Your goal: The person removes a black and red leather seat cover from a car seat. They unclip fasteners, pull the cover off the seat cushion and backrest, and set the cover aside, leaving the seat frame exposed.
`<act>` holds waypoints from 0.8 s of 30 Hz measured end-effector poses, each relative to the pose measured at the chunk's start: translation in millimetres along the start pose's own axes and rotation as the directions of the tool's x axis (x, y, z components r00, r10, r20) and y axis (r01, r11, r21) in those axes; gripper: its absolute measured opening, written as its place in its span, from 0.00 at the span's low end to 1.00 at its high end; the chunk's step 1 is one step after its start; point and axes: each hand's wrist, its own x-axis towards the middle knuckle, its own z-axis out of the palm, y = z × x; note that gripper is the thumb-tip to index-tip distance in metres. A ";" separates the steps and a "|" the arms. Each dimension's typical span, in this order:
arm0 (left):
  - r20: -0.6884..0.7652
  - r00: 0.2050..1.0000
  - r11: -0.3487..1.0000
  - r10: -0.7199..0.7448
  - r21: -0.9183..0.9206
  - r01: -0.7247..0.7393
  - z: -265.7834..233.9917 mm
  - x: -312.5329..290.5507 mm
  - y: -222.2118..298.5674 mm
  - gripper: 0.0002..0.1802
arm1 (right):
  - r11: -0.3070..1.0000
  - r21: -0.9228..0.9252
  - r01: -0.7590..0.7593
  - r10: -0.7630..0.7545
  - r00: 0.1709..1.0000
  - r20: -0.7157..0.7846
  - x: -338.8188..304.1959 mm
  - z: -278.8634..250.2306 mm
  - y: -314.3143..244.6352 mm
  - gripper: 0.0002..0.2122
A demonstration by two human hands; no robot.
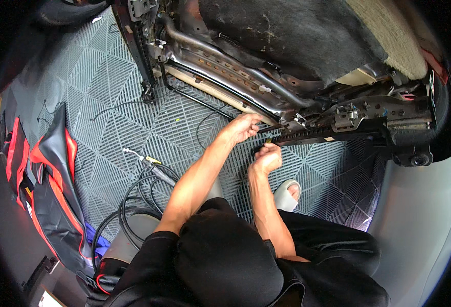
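Note:
A car seat frame (pixel 225 64) lies on its side ahead of me, its metal underside and rails showing. My left hand (pixel 243 128) is at the lower corner of the frame, beside the end of a thin black bar (pixel 200 101). Its fingers are curled together, and what they pinch is hidden. Just to the right, my right hand (pixel 267 157) is closed in a fist below the near end of a long black seat rail (pixel 317 137). A small dark part shows at its fingertips, too small to name. A thin black cable loops beside my left hand.
Grey slatted floor tiles (pixel 148 128) lie beneath. A coiled black hose with an air blow gun (pixel 156 169) is left of my left arm. Black and red seat covers (pixel 56 174) lie at the far left. A grey panel (pixel 415 215) borders the right, and my sandalled foot (pixel 288 195) is near.

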 end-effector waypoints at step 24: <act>0.099 0.994 0.905 -0.047 0.425 0.000 -3.1 -22.5 10.5 0.18 | 0.950 -0.310 -0.030 0.247 0.678 0.693 152.4 -23.7 4.4 0.11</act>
